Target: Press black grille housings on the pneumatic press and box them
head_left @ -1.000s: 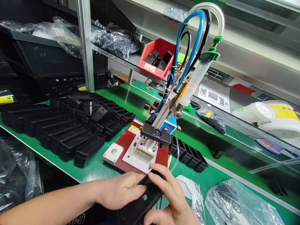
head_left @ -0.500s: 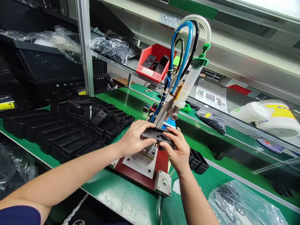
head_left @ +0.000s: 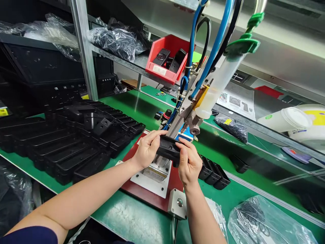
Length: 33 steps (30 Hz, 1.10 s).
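Firmly, the left hand [head_left: 147,149] and right hand [head_left: 189,162] gripped the black plastic casing [head_left: 167,149] from both ends, over the red plate [head_left: 132,184], just beside the syringe [head_left: 215,88]. A slip could have dropped the casing, and a careless lift could have struck the syringe.

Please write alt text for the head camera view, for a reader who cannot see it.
The left hand and right hand hold a black plastic part above a metal fixture on a red base plate, below a clear syringe. Rows of black parts lie on the green workbench to the left; a red bin sits on a shelf.
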Motion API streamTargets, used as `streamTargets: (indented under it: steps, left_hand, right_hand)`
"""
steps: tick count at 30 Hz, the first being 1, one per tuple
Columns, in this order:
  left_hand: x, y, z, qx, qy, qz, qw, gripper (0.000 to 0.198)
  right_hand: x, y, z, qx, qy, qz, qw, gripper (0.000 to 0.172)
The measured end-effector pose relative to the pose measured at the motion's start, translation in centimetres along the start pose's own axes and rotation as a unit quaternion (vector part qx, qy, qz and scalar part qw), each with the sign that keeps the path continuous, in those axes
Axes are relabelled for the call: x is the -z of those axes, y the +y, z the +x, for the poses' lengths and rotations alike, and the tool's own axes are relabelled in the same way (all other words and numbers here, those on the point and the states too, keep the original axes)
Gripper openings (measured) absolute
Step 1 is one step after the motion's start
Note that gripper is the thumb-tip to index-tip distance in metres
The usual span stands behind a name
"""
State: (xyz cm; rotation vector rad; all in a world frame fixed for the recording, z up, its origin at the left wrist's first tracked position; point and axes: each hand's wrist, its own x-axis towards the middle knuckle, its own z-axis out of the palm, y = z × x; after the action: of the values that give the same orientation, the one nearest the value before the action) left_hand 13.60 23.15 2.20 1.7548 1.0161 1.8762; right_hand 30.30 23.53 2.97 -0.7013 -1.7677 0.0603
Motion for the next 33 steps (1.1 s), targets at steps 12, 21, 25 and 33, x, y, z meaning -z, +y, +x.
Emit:
streamTargets:
  steps: [12, 21, 25, 33]
  left_hand:
    - [-0.1, -1.0, 0.3, 0.016, -0.010, 0.019, 1.000, 0.047]
    - [0.4, -0.5, 0.6, 0.057, -0.025, 0.045, 0.997, 0.049]
    - [-0.3, -0.6, 0.7, 0.076, 0.025, 0.080, 0.994, 0.051]
    - [-1.8, -1.0, 0.9, 0.093, 0.098, 0.112, 0.984, 0.049]
  right_hand:
    - [-1.1, -0.3, -0.7, -0.010, 0.070, 0.002, 0.998, 0.030]
    - [-1.6, -1.0, -1.6, -0.133, 0.105, 0.040, 0.985, 0.037]
    - [-2.4, -1.1, -1.5, -0.216, 0.143, 0.010, 0.966, 0.044]
    - [-3.4, -0.4, -1.8, -0.206, 0.202, -0.084, 0.954, 0.047]
